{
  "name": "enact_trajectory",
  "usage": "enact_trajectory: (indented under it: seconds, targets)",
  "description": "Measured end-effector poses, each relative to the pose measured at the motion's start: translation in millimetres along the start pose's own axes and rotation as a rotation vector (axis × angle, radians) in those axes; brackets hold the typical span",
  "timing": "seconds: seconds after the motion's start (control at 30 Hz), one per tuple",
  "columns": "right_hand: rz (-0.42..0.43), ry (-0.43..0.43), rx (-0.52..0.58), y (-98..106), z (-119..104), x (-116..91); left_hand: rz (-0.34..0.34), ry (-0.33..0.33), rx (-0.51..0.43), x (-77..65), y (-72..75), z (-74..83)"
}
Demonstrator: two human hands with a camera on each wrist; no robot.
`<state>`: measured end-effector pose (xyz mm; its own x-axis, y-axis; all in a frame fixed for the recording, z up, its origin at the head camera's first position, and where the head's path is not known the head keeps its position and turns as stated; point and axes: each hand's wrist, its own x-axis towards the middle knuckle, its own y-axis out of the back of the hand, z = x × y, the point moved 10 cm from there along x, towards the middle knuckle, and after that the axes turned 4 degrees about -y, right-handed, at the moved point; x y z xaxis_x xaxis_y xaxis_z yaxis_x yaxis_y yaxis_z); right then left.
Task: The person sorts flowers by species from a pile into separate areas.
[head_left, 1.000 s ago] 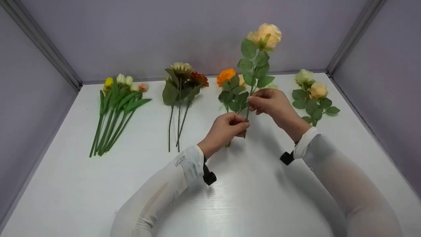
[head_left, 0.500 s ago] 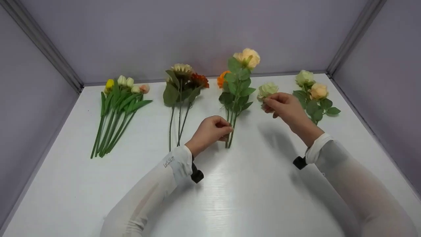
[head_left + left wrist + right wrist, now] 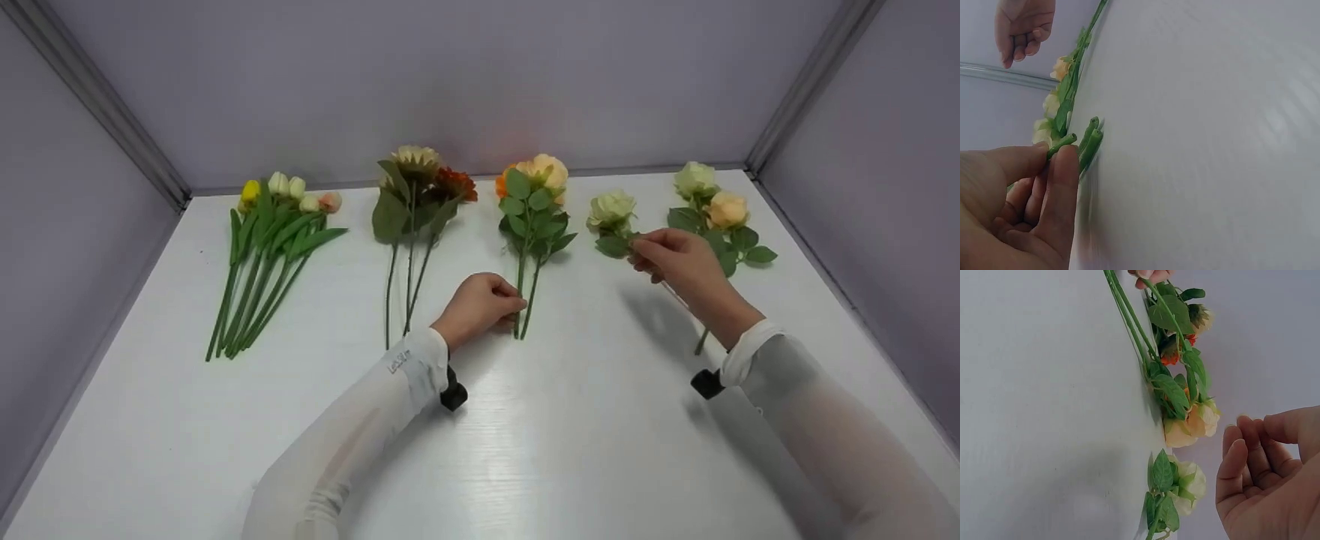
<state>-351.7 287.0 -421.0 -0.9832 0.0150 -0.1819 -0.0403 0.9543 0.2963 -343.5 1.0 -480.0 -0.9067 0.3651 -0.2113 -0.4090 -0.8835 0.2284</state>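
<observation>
My left hand [image 3: 480, 304] pinches the green stem [image 3: 1062, 144] of a peach rose [image 3: 549, 172] near its cut end, between thumb and forefinger. This rose lies over other roses, one of them orange [image 3: 504, 182]; two more stem ends [image 3: 1090, 145] rest on the table beside my fingers in the left wrist view. My right hand [image 3: 686, 270] hovers to the right, its fingers loosely bent with nothing between them in the right wrist view. Behind it lies a pale green rose [image 3: 611, 208], its stem partly hidden by that hand in the head view.
Tulips [image 3: 262, 251] lie at the left of the white table [image 3: 480, 472]. Beside them are long-stemmed flowers, one cream [image 3: 416, 156] and one dark red [image 3: 454, 182]. Another pale green rose [image 3: 694, 178] and a peach rose [image 3: 727, 208] lie at the right. Grey walls enclose three sides.
The peach rose has come down from upright onto the other roses, its stem still in my left hand. My right hand has let go of it and moved right, toward the pale green rose.
</observation>
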Motion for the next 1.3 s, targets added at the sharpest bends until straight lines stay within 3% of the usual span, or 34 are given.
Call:
enact_trajectory:
  seconds: [0.23, 0.57, 0.77, 0.9, 1.0, 1.1, 1.3]
  targets:
    - [0.027, -0.002, -0.001, 10, 4, -2, -0.008, 0.021, 0.065, 1.8, -3.5, -1.2]
    - [0.057, 0.011, -0.014, 24, 8, -6, -0.011, -0.040, 0.298, 3.9, -4.6, 5.2]
    - [0.093, 0.007, -0.027, 45, 6, -8, -0.009, -0.029, 0.335, 0.7, 2.5, 10.2]
    - [0.150, 0.041, -0.041, 66, 0, -12, 0.029, -0.046, 0.337, -0.9, 11.3, 24.9]
    - [0.196, 0.046, -0.060, 83, -2, -14, 0.051, -0.109, 0.349, -3.6, 11.3, 42.2]
    - [0.228, 0.042, -0.089, 98, -1, -15, 0.037, -0.206, 0.405, -8.9, 0.5, 61.7]
    - [0.251, 0.002, -0.203, 115, 11, -9, -0.057, -0.439, 0.709, -24.9, -48.8, 95.8]
